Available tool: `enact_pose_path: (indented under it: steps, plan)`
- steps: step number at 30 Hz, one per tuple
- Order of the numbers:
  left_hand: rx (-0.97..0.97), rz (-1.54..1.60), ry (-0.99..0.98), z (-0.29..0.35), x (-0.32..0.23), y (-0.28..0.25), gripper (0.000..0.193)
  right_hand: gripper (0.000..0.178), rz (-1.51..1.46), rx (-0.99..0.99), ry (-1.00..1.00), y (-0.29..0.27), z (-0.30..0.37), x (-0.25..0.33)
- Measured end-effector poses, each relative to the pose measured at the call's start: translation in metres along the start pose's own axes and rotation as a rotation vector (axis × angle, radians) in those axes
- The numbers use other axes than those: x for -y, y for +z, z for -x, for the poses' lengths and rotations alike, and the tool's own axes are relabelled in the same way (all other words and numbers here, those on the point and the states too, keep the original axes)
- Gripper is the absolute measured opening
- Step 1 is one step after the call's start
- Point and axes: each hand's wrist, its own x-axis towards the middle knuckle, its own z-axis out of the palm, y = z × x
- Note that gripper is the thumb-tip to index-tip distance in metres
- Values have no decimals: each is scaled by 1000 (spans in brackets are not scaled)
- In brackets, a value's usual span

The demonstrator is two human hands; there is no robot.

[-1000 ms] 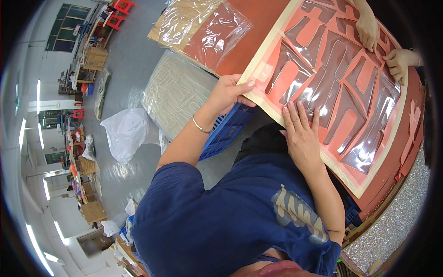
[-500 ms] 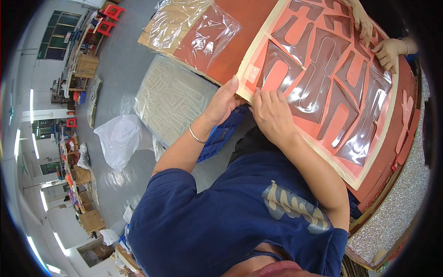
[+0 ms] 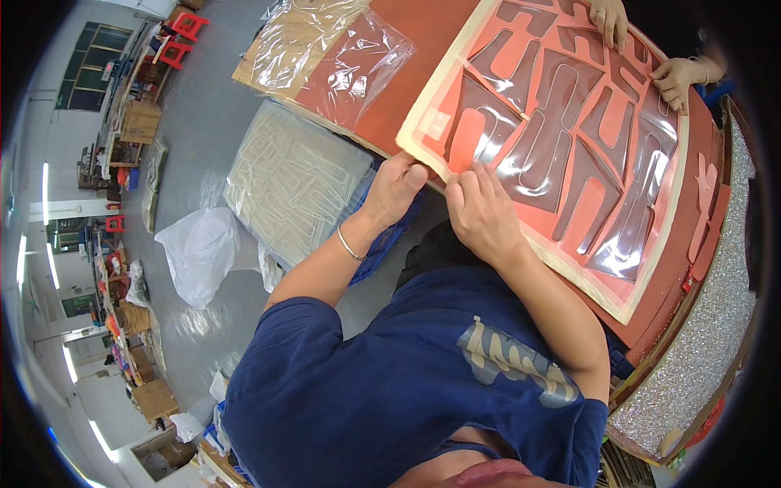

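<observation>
A sheet (image 3: 561,175) with a cream border and clear plastic shapes on coral fills the upper right of the frame, over a red-brown table (image 3: 390,102). At the sheet's lower left corner, the left hand (image 3: 394,191) is closed on the border. Just beside it, the right hand (image 3: 486,213) bends its fingers onto the edge; whether it grips there I cannot tell. A co-worker's two hands (image 3: 675,81) touch the sheet at the upper right.

Clear film (image 3: 366,69) and a wooden board (image 3: 272,57) lie on the table, upper centre-left. Below them, a plastic-covered stack (image 3: 297,179) sits over a blue crate (image 3: 378,254). Left of that, a white bag (image 3: 199,252) rests on the shiny grey floor (image 3: 183,154). Red stools (image 3: 175,54) stand upper left, near a window (image 3: 93,65); a light tube (image 3: 102,439) glows lower left. A glittery surface (image 3: 691,358) curves along the lower right.
</observation>
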Motion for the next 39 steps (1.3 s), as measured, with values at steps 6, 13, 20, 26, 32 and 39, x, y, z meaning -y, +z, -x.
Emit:
enact_pose_path:
  steps: [6, 13, 20, 26, 32, 39]
  plan:
    - [-54, -59, -393, -6, -28, 10, 33, 31, 43, 17, -2, 10, 14, -5]
    - [-149, 329, -585, -5, -27, 13, 30, 46, -11, 40, 30, 8, 16, -9]
    - [-239, 291, -553, 1, -13, -5, 28, 35, -176, 16, 24, 12, 26, -11]
    - [-272, 168, -578, 0, -8, -8, 28, 35, -190, 40, 13, 13, 28, -12]
    - [-284, 162, -551, 1, 0, -8, 29, 36, -168, 76, 5, 14, 30, -12]
    - [-336, 92, -478, 4, 8, -2, 23, 38, -128, 81, -16, 12, 31, -12]
